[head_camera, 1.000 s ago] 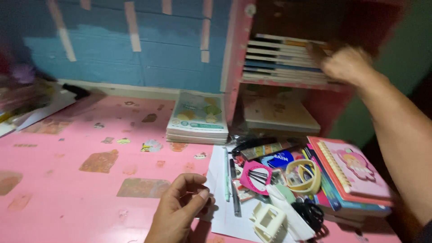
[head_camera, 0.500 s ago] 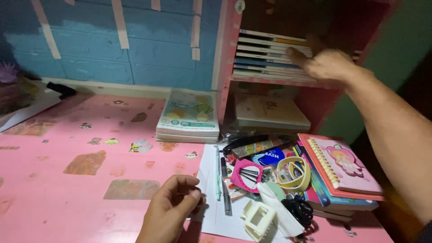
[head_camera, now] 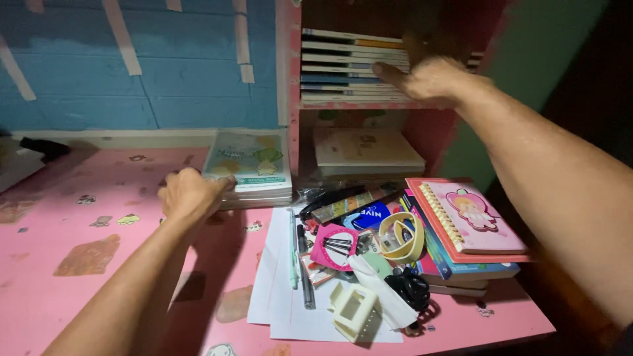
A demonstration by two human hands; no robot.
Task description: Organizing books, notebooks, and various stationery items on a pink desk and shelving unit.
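My left hand point(head_camera: 189, 194) reaches across the pink desk point(head_camera: 86, 290) and its fingers close on the near left corner of a stack of thin green-covered notebooks point(head_camera: 254, 165) lying against the blue wall. My right hand point(head_camera: 428, 78) is stretched up to the pink shelf unit point(head_camera: 290, 99), fingers flat on the pile of books point(head_camera: 343, 62) lying on its upper shelf. That hand holds nothing that I can see.
The lower shelf holds a cream book point(head_camera: 366, 148). Front right lies a clutter: white paper sheets point(head_camera: 283, 296), pens point(head_camera: 298, 260), a yellow tape ring point(head_camera: 401, 236), a cream hair claw point(head_camera: 353, 311), black scissors point(head_camera: 409, 289), and a pink spiral notebook point(head_camera: 465, 214) atop stacked books. Desk edge runs close at right.
My left hand has left the front edge by the paper and moved forward to the green notebook stack. My right hand slid left along the shelved books. The view shifted rightward.
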